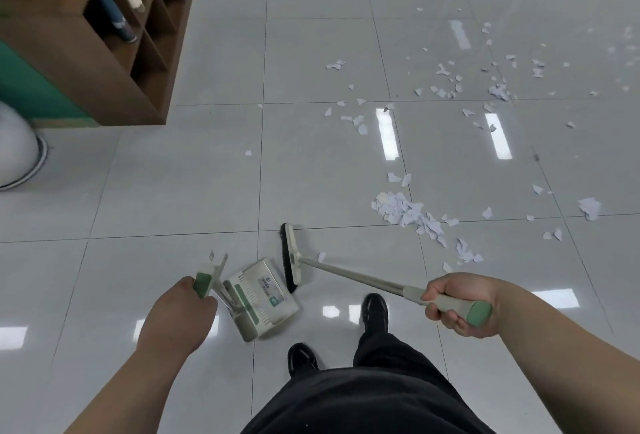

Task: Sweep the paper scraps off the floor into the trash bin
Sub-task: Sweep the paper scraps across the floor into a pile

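Above the floor [173, 191], the left hand [176, 315] is gripping the dustpan [263, 298] handle, the right hand [457, 305] is gripping the broom [291, 257], scraps [405, 208] lying beyond.

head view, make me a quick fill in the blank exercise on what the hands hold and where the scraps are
1. The right hand grips the ____.
2. The left hand holds the ____ by its handle.
3. The biggest pile of scraps lies on the person's ____ side.
4. The person's shoes are ____.

Missing words: broom; dustpan; right; black.
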Demonstrator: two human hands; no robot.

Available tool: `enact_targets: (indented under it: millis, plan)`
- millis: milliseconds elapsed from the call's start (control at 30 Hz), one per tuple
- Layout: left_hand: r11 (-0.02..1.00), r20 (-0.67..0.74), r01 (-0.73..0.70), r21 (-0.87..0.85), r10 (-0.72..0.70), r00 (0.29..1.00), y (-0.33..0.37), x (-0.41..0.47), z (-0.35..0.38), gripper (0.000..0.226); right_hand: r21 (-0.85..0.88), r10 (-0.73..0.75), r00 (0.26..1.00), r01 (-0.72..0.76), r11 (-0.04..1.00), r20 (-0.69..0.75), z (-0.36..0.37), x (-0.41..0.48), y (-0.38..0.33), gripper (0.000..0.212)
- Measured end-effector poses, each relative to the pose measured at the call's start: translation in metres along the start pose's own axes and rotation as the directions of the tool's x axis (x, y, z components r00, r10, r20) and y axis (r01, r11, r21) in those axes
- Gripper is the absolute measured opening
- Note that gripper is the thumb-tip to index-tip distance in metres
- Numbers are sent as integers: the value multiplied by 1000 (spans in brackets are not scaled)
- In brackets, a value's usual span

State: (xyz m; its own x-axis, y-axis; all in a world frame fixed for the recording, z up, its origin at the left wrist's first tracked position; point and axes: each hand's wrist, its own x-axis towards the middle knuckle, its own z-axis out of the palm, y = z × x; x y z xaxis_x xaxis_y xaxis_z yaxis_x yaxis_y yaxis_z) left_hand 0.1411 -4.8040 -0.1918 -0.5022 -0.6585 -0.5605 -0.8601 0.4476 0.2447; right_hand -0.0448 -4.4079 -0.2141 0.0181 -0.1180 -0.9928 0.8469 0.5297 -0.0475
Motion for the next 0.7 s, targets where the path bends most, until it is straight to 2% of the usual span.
enact_targets:
  millis: [233,400,700]
  plan:
    - [998,16,-49,43,48,999,61,-14,29,7,111,-35,999,39,993,-42,-83,-5,25,47]
    - [993,14,-91,71,90,996,134,-22,45,10,189,-72,996,80,979,-49,-164,-12,16,46]
    - [974,32,-173,147,170,985,263,-39,86,6,451,-66,995,91,888,-72,-305,-25,8,36]
